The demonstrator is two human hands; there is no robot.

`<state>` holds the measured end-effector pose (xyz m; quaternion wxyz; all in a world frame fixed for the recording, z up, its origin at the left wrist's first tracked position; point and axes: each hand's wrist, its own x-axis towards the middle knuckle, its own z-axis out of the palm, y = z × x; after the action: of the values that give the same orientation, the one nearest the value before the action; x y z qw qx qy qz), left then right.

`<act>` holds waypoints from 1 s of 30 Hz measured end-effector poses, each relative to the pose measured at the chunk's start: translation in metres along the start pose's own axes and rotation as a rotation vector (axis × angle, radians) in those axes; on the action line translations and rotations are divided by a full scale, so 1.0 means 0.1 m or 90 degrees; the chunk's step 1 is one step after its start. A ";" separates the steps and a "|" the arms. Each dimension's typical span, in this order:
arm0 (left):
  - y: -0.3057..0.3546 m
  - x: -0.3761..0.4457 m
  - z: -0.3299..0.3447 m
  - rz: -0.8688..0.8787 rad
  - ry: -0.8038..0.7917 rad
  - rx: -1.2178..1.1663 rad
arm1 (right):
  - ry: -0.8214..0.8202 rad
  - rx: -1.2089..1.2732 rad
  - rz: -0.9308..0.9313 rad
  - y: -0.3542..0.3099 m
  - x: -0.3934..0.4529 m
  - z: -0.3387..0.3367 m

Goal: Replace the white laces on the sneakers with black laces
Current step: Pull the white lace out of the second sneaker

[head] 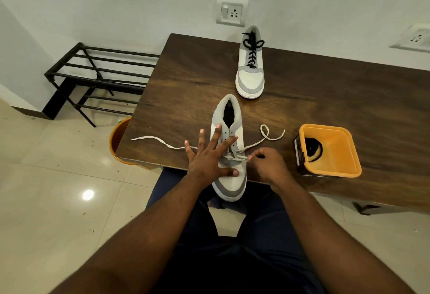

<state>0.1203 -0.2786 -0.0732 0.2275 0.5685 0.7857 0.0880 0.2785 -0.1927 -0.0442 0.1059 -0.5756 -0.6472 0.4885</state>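
Pressing your flat left hand (210,157) on the grey-and-white leather sneaker (229,151), draw the white flat lace (252,146), seemingly pinched in your right fingers (250,158), out steadily.

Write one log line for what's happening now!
left hand presses near sneaker | right hand pinches white lace | far sneaker black-laced

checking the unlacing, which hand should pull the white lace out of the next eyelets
Right hand: it already pinches the white lace at the near sneaker. The left hand lies flat with straight fingers, likely steadying it.
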 end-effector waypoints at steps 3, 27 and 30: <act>0.00 0.00 -0.01 0.006 0.000 0.002 | -0.016 0.057 0.063 0.08 0.07 -0.16; -0.01 0.03 0.03 0.002 0.000 0.017 | -0.013 -0.170 -0.083 -0.02 0.20 0.03; 0.00 0.02 0.02 -0.005 0.000 0.019 | -0.037 -0.196 -0.098 0.02 0.23 0.14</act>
<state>0.1207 -0.2774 -0.0753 0.2194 0.5689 0.7891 0.0750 0.2630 -0.1802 -0.0627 0.0347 -0.5197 -0.7593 0.3901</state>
